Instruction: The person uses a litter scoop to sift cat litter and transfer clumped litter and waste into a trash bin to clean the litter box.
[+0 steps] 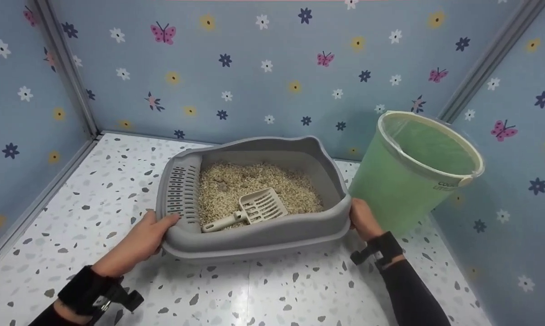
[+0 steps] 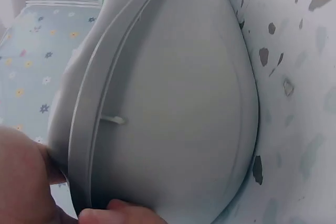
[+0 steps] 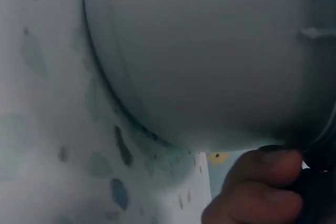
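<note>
Right hand: grips gray box, partly hidden behind it
Left hand: grips other end
Box: beside green bin, long way side to side
Scoop handle: points left

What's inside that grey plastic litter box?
Inside the grey litter box lies tan, grainy litter with a darker clump, and on it a beige, slotted plastic scoop. The bottom, and anything buried, is covered and cannot be seen.
</note>
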Tool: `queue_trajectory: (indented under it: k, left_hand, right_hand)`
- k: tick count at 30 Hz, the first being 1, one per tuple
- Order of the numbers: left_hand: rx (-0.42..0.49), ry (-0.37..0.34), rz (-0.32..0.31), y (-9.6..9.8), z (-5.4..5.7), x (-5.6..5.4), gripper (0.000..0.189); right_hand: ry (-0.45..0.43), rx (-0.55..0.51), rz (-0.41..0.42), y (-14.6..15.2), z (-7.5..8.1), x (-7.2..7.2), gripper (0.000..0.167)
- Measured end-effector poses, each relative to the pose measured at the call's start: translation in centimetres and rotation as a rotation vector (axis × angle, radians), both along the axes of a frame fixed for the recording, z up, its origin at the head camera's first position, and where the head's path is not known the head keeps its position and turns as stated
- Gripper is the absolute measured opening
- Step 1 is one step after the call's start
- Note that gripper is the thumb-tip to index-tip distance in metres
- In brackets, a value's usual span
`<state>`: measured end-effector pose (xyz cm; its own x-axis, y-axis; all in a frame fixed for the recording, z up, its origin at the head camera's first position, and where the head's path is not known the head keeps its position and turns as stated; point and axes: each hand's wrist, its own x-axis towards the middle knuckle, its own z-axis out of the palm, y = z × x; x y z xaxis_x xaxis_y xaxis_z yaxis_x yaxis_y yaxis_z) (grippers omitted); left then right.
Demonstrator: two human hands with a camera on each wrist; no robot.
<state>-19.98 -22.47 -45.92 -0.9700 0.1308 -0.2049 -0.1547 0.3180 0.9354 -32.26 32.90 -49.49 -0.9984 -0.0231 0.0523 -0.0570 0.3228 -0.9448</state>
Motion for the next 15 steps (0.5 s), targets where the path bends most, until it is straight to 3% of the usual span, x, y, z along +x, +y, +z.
queue_trajectory:
  k: [4,9,12,15]
  left_hand:
    - [-0.003,-0.012,-0.01,-0.4,-0.5,-0.3,0.064]
    - [-0.07,-0.026,-0.009,-1.6,-0.7,-1.8,0.062]
    - [-0.1,-0.019,0.006,-1.9,-0.4,-2.4,0.061]
    - [-0.092,-0.003,0.018,-1.7,-0.1,-2.1,0.068]
  right_hand:
    - [-0.011,0.013,-0.025,-1.4,0.7,3.2,0.049]
    - [-0.072,-0.073,-0.031,-2.1,0.9,5.9,0.05]
    - [-0.081,-0.084,0.012,-2.0,1.0,6.4,0.052]
    - [-0.047,-0.047,0.032,-1.4,1.1,5.2,0.051]
